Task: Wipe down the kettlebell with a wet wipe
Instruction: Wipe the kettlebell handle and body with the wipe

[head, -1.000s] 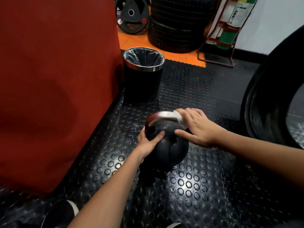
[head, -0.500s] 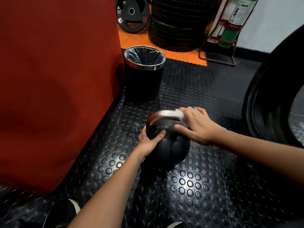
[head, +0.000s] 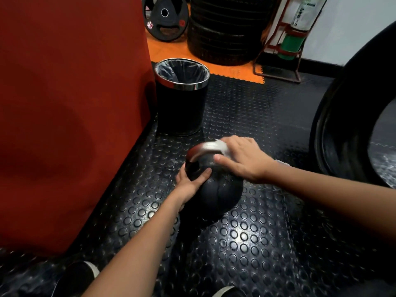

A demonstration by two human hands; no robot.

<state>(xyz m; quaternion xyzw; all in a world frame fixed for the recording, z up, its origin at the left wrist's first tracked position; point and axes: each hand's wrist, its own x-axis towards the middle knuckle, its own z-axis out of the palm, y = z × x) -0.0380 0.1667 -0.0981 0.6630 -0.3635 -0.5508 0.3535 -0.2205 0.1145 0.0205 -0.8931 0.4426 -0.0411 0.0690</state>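
Note:
A black kettlebell [head: 218, 196] with a shiny metal handle stands on the studded rubber floor in the middle of the view. My left hand [head: 189, 185] grips its left shoulder, thumb across the top of the ball. My right hand [head: 244, 159] is curled over the right end of the handle and holds a white wet wipe [head: 221, 147] against it. Only a crumpled edge of the wipe shows beside my fingers; the rest is hidden under the hand.
A black bin [head: 182, 97] with a chrome rim and liner stands just behind the kettlebell. A red padded block [head: 70, 103] fills the left. A big tyre [head: 342, 133] leans at the right. Stacked tyres [head: 229, 28], a weight plate [head: 165, 16] and an extinguisher stand [head: 287, 43] are further back.
My right hand has slid a little along the right end of the handle and more of the white wipe shows. My left hand keeps its hold on the ball.

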